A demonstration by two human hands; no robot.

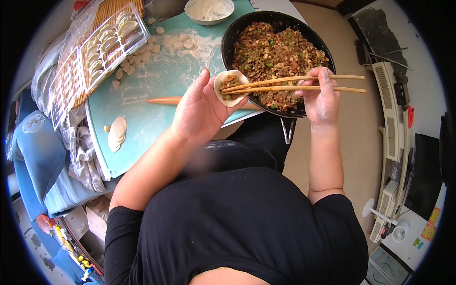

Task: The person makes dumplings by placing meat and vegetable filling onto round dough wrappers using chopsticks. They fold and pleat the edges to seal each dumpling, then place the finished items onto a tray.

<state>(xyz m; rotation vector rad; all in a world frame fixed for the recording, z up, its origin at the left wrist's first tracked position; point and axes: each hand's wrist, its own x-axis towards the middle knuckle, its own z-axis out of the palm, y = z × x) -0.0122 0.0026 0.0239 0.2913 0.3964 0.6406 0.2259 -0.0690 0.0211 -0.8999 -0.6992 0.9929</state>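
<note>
A round dumpling wrapper (241, 77) rests on the fingers of my left hand (202, 107), with a lump of filling (232, 81) at its middle. My right hand (321, 97) grips a pair of wooden chopsticks (280, 81), and their tips touch the filling in the wrapper. Below the chopsticks is a black pan (227, 42) full of chopped, brownish filling (275, 52) with green bits. A wooden rolling pin (164, 100) lies on the mat behind my left hand, partly hidden by it.
The teal mat (156, 128) is dusted with flour. Stacked wrappers (117, 135) lie at its left, small dough pieces (137, 57) farther back. A clear tray of folded dumplings (107, 45) stands at the far left, a bowl of flour (209, 10) at the back.
</note>
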